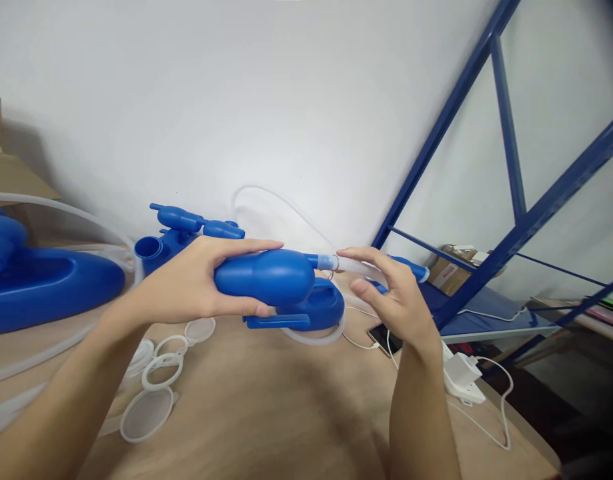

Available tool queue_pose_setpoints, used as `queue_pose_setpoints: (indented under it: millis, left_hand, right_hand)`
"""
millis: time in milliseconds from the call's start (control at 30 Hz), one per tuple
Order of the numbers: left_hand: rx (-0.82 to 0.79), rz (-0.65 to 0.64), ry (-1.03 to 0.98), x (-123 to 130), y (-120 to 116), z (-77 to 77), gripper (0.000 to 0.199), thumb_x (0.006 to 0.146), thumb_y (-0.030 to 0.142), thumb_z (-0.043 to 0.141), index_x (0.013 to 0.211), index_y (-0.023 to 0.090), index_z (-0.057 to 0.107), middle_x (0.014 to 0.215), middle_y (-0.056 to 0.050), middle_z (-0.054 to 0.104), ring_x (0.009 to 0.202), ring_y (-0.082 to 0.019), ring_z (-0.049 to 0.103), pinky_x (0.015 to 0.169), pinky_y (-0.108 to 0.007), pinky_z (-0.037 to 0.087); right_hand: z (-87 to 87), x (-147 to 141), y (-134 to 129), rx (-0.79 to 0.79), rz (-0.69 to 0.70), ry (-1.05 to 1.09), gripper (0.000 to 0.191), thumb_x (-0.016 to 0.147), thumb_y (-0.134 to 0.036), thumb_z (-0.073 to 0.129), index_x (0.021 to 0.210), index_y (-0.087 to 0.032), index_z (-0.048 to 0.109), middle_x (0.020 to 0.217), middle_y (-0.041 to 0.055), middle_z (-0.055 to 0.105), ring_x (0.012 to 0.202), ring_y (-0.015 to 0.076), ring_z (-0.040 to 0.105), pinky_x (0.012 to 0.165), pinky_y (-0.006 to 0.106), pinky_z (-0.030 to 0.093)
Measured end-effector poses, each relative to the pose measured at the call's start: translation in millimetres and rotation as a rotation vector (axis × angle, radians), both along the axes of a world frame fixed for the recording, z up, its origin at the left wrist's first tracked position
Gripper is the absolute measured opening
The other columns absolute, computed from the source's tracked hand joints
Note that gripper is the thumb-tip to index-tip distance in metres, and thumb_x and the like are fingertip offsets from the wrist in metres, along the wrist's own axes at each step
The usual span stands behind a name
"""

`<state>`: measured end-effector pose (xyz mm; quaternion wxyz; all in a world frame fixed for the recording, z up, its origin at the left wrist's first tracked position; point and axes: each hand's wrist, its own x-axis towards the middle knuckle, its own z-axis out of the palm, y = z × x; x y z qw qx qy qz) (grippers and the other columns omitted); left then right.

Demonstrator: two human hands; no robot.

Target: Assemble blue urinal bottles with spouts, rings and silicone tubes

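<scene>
My left hand (196,280) is wrapped around a rounded blue plastic bottle-like part (266,277), thumb below and fingers above. A clear ribbed hose (359,267) is fitted on its narrow spout, with a thin ring clamp (335,262) around the joint. My right hand (393,293) curves loosely around the hose, index fingertip at the clamp and thumb just under the hose. Behind and below the held part is another blue plastic piece with a handle (326,307), partly hidden, and a loop of clear tubing (319,339) curves in front of it.
Large blue container (51,287) at left; blue fittings (179,220) by the wall. White rings and lids (147,413) lie on the wooden table (266,413). At right are a phone (386,339), a white power strip with charger (463,377), cables, and a blue metal rack (506,133).
</scene>
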<state>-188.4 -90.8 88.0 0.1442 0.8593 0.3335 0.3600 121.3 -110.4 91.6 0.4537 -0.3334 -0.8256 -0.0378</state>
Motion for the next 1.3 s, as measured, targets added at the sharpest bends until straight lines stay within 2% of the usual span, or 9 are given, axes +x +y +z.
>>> queue_pose_setpoints:
  millis: [133, 200, 333, 400, 567, 767, 900, 1100, 1300]
  left_hand:
    - [0.02, -0.056, 0.022, -3, 0, -1.3, 0.078, 0.074, 0.062, 0.085, 0.144, 0.037, 0.063, 0.14, -0.003, 0.07, 0.121, -0.034, 0.07, 0.094, -0.041, 0.062]
    - [0.031, -0.078, 0.033, -4, -1, -1.2, 0.077, 0.075, 0.061, 0.085, 0.146, 0.038, 0.061, 0.142, -0.003, 0.069, 0.123, -0.034, 0.069, 0.096, -0.04, 0.061]
    - [0.057, -0.076, 0.058, -5, -3, 0.6, 0.079, 0.077, 0.058, 0.085, 0.148, 0.038, 0.059, 0.145, -0.004, 0.066, 0.128, -0.035, 0.066, 0.1, -0.041, 0.059]
    - [0.062, -0.074, 0.067, -5, -3, 1.1, 0.079, 0.077, 0.057, 0.084, 0.149, 0.038, 0.058, 0.146, -0.004, 0.066, 0.129, -0.035, 0.065, 0.102, -0.042, 0.058]
    - [0.075, -0.101, 0.054, -4, -1, 0.6, 0.079, 0.077, 0.057, 0.085, 0.149, 0.037, 0.058, 0.144, -0.003, 0.067, 0.126, -0.032, 0.067, 0.102, -0.039, 0.058]
    - [0.013, -0.133, 0.078, -9, 1, 2.3, 0.076, 0.078, 0.057, 0.084, 0.147, 0.038, 0.059, 0.142, -0.002, 0.069, 0.123, -0.03, 0.069, 0.099, -0.036, 0.059]
    - [-0.002, -0.108, 0.1, -9, 0, 3.1, 0.079, 0.079, 0.059, 0.082, 0.151, 0.039, 0.056, 0.139, -0.002, 0.071, 0.116, -0.03, 0.072, 0.091, -0.034, 0.06]
    - [0.069, -0.049, 0.083, -3, -2, 1.3, 0.078, 0.084, 0.062, 0.077, 0.153, 0.031, 0.055, 0.122, -0.004, 0.078, 0.099, -0.026, 0.075, 0.084, -0.033, 0.057]
    - [0.16, 0.013, 0.132, -6, -3, -1.7, 0.078, 0.085, 0.064, 0.075, 0.154, 0.033, 0.053, 0.12, -0.004, 0.078, 0.098, -0.026, 0.073, 0.082, -0.032, 0.053]
  right_hand:
    - [-3.0, 1, 2, -0.001, 0.068, 0.001, 0.022, 0.093, -0.038, 0.076, 0.112, -0.027, 0.077, 0.101, 0.0044, 0.082, 0.09, 0.0234, 0.077, 0.08, 0.036, 0.063]
    - [-5.4, -2, 3, 0.016, 0.105, 0.044, 0.02, 0.091, -0.032, 0.078, 0.11, -0.027, 0.078, 0.098, 0.0033, 0.082, 0.087, 0.0227, 0.078, 0.078, 0.035, 0.064]
    - [-8.0, -9, 3, 0.001, 0.133, 0.095, 0.021, 0.09, -0.027, 0.079, 0.111, -0.028, 0.077, 0.116, 0.006, 0.08, 0.107, 0.0264, 0.077, 0.093, 0.044, 0.064]
    - [-10.4, -11, 4, -0.006, 0.151, 0.15, 0.019, 0.091, -0.025, 0.078, 0.109, -0.028, 0.077, 0.119, 0.0059, 0.08, 0.11, 0.0267, 0.076, 0.096, 0.046, 0.064]
    - [-16.6, -14, 8, 0.059, 0.13, 0.22, 0.019, 0.085, -0.024, 0.083, 0.103, -0.028, 0.08, 0.098, 0.0032, 0.083, 0.089, 0.0254, 0.08, 0.08, 0.04, 0.067]
    - [-13.6, -20, 6, 0.125, 0.138, 0.141, 0.018, 0.086, -0.022, 0.081, 0.103, -0.027, 0.08, 0.094, 0.0025, 0.083, 0.079, 0.0225, 0.078, 0.074, 0.037, 0.065]
    - [-16.6, -26, 7, 0.045, 0.124, 0.203, 0.019, 0.085, -0.023, 0.082, 0.104, -0.027, 0.08, 0.1, 0.0031, 0.083, 0.086, 0.0239, 0.079, 0.082, 0.039, 0.066]
    - [-22.1, -35, 10, -0.083, 0.091, 0.379, 0.019, 0.084, -0.024, 0.082, 0.103, -0.025, 0.08, 0.101, 0.0044, 0.083, 0.091, 0.0242, 0.08, 0.086, 0.038, 0.066]
    - [-21.3, -39, 7, -0.194, 0.047, 0.41, 0.023, 0.081, -0.033, 0.085, 0.101, -0.022, 0.081, 0.098, 0.0068, 0.083, 0.094, 0.0266, 0.079, 0.086, 0.039, 0.066]
